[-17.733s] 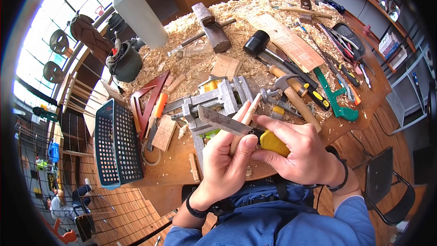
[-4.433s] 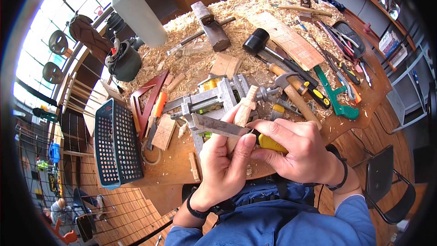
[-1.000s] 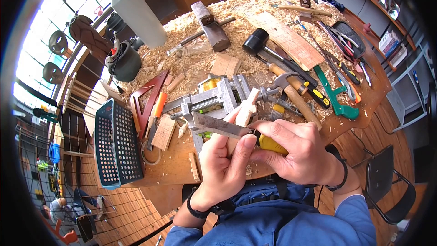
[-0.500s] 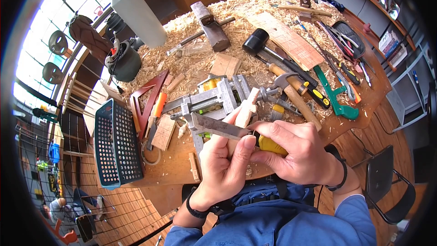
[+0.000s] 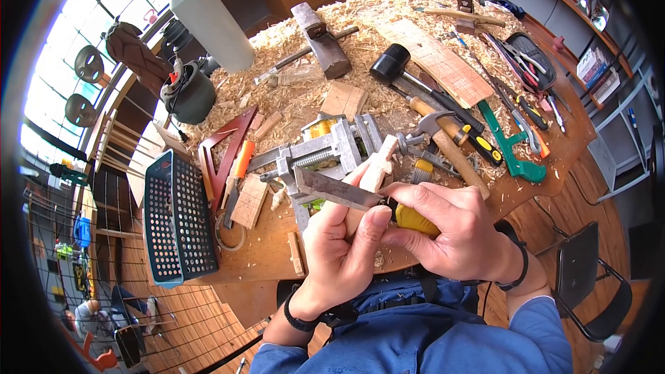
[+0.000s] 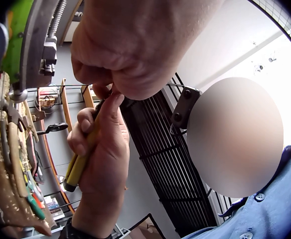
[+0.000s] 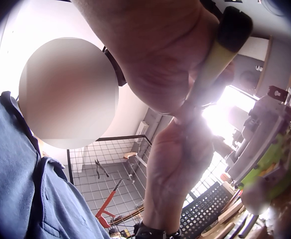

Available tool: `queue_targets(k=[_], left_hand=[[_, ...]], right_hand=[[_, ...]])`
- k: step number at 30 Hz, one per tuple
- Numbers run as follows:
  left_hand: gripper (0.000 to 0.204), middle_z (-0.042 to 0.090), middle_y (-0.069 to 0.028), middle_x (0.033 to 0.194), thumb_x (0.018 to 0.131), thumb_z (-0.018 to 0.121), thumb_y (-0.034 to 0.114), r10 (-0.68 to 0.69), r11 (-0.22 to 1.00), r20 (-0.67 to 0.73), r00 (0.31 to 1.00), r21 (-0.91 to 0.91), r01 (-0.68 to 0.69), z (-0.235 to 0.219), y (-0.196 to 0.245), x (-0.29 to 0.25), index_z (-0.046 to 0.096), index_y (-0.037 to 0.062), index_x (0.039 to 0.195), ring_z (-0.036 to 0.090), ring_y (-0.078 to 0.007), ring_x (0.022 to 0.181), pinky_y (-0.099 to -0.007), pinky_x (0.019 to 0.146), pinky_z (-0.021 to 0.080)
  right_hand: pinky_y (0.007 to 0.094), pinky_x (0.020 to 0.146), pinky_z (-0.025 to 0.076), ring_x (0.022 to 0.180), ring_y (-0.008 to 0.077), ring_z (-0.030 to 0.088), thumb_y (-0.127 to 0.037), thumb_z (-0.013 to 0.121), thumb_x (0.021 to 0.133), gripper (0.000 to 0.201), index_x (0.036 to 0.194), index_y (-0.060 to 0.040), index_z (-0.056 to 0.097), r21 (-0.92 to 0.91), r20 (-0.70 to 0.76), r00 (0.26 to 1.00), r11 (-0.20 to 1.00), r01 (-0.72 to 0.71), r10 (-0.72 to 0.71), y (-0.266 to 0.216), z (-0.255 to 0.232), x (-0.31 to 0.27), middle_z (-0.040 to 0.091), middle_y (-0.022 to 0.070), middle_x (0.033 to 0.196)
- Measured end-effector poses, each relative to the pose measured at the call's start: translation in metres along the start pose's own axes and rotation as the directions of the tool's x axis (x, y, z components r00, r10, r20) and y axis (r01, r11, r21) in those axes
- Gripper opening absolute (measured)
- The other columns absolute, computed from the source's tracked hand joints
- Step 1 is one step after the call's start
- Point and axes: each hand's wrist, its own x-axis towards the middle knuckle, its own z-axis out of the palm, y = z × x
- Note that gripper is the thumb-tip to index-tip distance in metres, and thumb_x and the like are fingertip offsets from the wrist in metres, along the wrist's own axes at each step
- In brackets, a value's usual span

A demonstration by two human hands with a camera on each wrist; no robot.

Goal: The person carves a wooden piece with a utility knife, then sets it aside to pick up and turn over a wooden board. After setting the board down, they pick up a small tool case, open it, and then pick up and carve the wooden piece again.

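My left hand [image 5: 339, 246] grips a small, pale piece of carved wood [image 5: 375, 172], whose narrowed end points up and away from me. A knife [image 5: 336, 189] with a broad grey blade lies across the wood, its tip toward the left. Around its yellow and black handle [image 5: 414, 217] curl the fingers of my right hand [image 5: 454, 225]. My left thumb presses near the base of the blade, close to the right fingertips. In the left wrist view the handle [image 6: 78, 168] sticks out below the right hand; the wood is hidden there.
A metal vise [image 5: 322, 152] stands just beyond my hands. Left of it are a perforated basket [image 5: 181, 228], a red set square [image 5: 225, 152] and an orange-handled knife [image 5: 242, 161]. A claw hammer [image 5: 454, 159], black mallet [image 5: 391, 62] and green-handled saw [image 5: 516, 156] lie right. Shavings cover the far table.
Since several seconds ago the wood has been turned in my left hand, showing a different face. Over the last second the blade has shifted slightly along it and the wood tilts a little more right.
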Motion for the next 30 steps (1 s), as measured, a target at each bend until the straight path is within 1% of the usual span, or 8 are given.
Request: queue_targets(k=[2,5,12,15,23,27,29,30], left_hand=[[0.053,0.053,-0.0178,0.150,0.105,0.056,0.003,-0.097,0.971,0.007,0.995,-0.218,0.097,0.004,0.003,-0.001,0.037,-0.0105,0.153,0.054,-0.0169,0.131,-0.0316,0.110,0.042],[0.058,0.045,-0.0184,0.157,0.106,0.053,0.002,-0.108,0.971,0.057,0.993,-0.209,0.118,0.002,0.003,-0.002,0.028,-0.0103,0.157,0.048,-0.0172,0.137,-0.0321,0.114,0.038],[0.056,0.049,-0.0185,0.153,0.106,0.054,0.002,-0.071,0.977,0.059,0.996,-0.195,0.082,0.001,0.002,-0.002,0.032,-0.0103,0.156,0.051,-0.0173,0.134,-0.0327,0.113,0.039],[0.052,0.055,-0.0187,0.147,0.105,0.056,0.002,-0.052,0.995,0.022,0.998,-0.085,0.054,0.002,0.004,0.000,0.038,-0.0112,0.152,0.054,-0.0172,0.129,-0.0320,0.110,0.042],[0.038,0.066,-0.0178,0.132,0.102,0.062,0.004,-0.205,0.979,-0.042,0.978,-0.027,0.204,0.000,0.012,-0.002,0.056,-0.0110,0.137,0.061,-0.0157,0.116,-0.0291,0.100,0.048],[0.044,0.063,-0.0175,0.138,0.104,0.060,0.004,-0.072,0.997,0.012,0.997,0.026,0.072,-0.001,0.005,0.000,0.049,-0.0107,0.144,0.060,-0.0152,0.120,-0.0288,0.102,0.047],[0.052,0.057,-0.0171,0.146,0.105,0.057,0.003,-0.062,0.980,0.009,0.998,-0.190,0.062,0.004,0.004,0.000,0.039,-0.0102,0.151,0.057,-0.0156,0.125,-0.0298,0.105,0.045],[0.052,0.057,-0.0171,0.146,0.105,0.057,0.003,-0.061,0.980,0.011,0.998,-0.190,0.062,0.004,0.004,0.000,0.039,-0.0102,0.151,0.057,-0.0156,0.125,-0.0298,0.105,0.045]], right_hand=[[0.0385,0.058,0.056,0.071,0.0325,0.072,-0.026,0.084,0.085,0.046,0.120,0.0000,0.067,0.013,0.034,0.999,1.000,-0.011,0.011,-0.002,-0.004,0.000,0.071,0.0152,0.087],[0.0378,0.061,0.056,0.074,0.0334,0.073,-0.023,0.084,0.086,0.047,0.121,0.0034,0.066,0.026,0.070,0.997,0.999,-0.026,0.024,-0.003,-0.005,0.000,0.071,0.0178,0.087],[0.0383,0.059,0.055,0.072,0.0331,0.072,-0.022,0.084,0.086,0.047,0.121,0.0029,0.066,0.009,0.067,0.998,1.000,-0.012,0.011,-0.003,-0.005,0.001,0.071,0.0171,0.086],[0.0383,0.058,0.054,0.070,0.0327,0.072,-0.023,0.084,0.086,0.047,0.121,0.0025,0.066,0.002,0.062,0.998,1.000,-0.004,0.004,-0.002,-0.005,0.001,0.070,0.0164,0.085],[0.0382,0.058,0.054,0.070,0.0325,0.072,-0.024,0.083,0.087,0.047,0.121,0.0026,0.066,-0.022,0.047,0.999,1.000,-0.002,0.003,-0.003,-0.005,0.000,0.070,0.0163,0.085],[0.0386,0.053,0.054,0.066,0.0300,0.070,-0.030,0.083,0.085,0.046,0.119,-0.0041,0.067,-0.028,-0.007,1.000,0.999,0.016,-0.016,0.000,0.000,-0.001,0.070,0.0110,0.085],[0.0390,0.053,0.054,0.066,0.0304,0.070,-0.030,0.082,0.085,0.045,0.119,-0.0038,0.067,-0.014,0.001,1.000,1.000,0.010,-0.010,0.000,0.000,-0.001,0.070,0.0110,0.084],[0.0393,0.053,0.054,0.066,0.0307,0.070,-0.030,0.082,0.086,0.045,0.119,-0.0036,0.067,0.000,0.009,1.000,1.000,0.005,-0.005,0.000,0.000,-0.001,0.070,0.0111,0.084]])
